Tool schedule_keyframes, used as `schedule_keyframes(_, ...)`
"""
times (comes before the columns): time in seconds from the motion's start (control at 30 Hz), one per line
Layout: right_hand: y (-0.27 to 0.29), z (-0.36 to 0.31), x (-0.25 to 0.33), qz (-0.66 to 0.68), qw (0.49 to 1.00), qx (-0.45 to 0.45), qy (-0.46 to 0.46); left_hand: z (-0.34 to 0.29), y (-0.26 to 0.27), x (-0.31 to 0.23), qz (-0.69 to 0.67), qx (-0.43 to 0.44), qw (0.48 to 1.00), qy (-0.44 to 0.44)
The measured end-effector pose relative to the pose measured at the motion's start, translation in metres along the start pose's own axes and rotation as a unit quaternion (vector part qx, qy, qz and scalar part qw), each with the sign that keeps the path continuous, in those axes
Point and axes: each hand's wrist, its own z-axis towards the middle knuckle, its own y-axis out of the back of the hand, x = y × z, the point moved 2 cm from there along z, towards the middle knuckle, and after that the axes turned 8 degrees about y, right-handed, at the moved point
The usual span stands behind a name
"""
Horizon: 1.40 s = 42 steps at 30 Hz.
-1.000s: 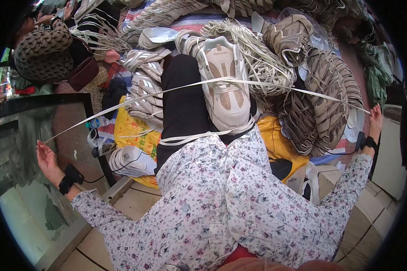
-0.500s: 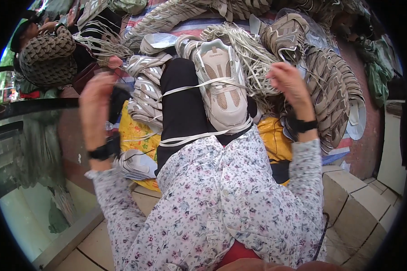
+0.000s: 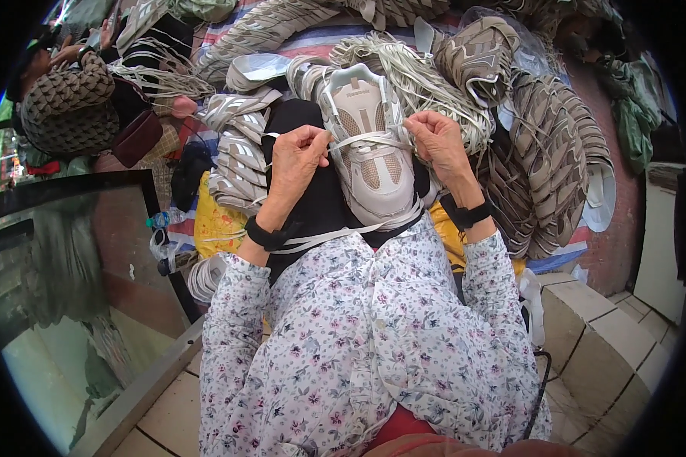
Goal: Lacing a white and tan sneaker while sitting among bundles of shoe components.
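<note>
Shoe (image 3: 379,171): on lap (image 3: 312,206), 12 o'clock, toe toward 6.
Lace (image 3: 370,139): across the shoe's middle.
Left hand (image 3: 299,158): shoe's 9 o'clock, grip pinched on lace.
Right hand (image 3: 442,146): shoe's 3 o'clock, grip narrow; cannot tell if on lace.
Bundle (image 3: 438,95): pale laces, 1 o'clock.
Uppers (image 3: 549,160): nested row, 3 o'clock.

One short line of small brownish lettering (image 3: 357,94) across the tongue (image 3: 360,108) of the beige sneaker upper (image 3: 381,189), just below the tongue's top edge, faint marks on the yellow plastic bag (image 3: 215,212), too blurred to read
</note>
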Motion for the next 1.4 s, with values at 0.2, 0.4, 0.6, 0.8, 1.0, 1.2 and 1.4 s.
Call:
schedule_keyframes(0.2, -0.002, -0.001, 0.003, -0.059, 0.997, -0.040, 0.026, 0.000, -0.002, -0.001, 0.001, -0.013, 1.000, 0.007)
schedule_keyframes(0.4, -0.004, 0.002, 0.001, -0.146, 0.984, -0.074, 0.069, -0.001, -0.004, -0.001, 0.012, -0.018, 1.000, 0.005)
schedule_keyframes(0.6, -0.025, -0.010, 0.016, -0.355, 0.887, -0.073, 0.287, -0.001, -0.005, -0.001, 0.015, -0.022, 1.000, 0.002)
schedule_keyframes(0.8, -0.032, -0.010, 0.012, -0.336, 0.911, -0.043, 0.236, -0.002, -0.004, -0.001, 0.028, -0.004, 1.000, 0.013)
schedule_keyframes(1.0, -0.029, -0.002, 0.013, -0.337, 0.930, -0.011, 0.145, -0.003, -0.006, 0.000, 0.030, 0.019, 0.999, 0.014)
schedule_keyframes(1.2, -0.057, 0.004, 0.045, -0.431, 0.802, 0.047, 0.410, -0.001, -0.009, -0.001, 0.052, 0.021, 0.998, 0.010)
schedule_keyframes(1.4, -0.085, 0.028, 0.030, -0.347, 0.873, 0.186, 0.288, 0.002, -0.007, -0.003, 0.103, 0.011, 0.994, 0.028)
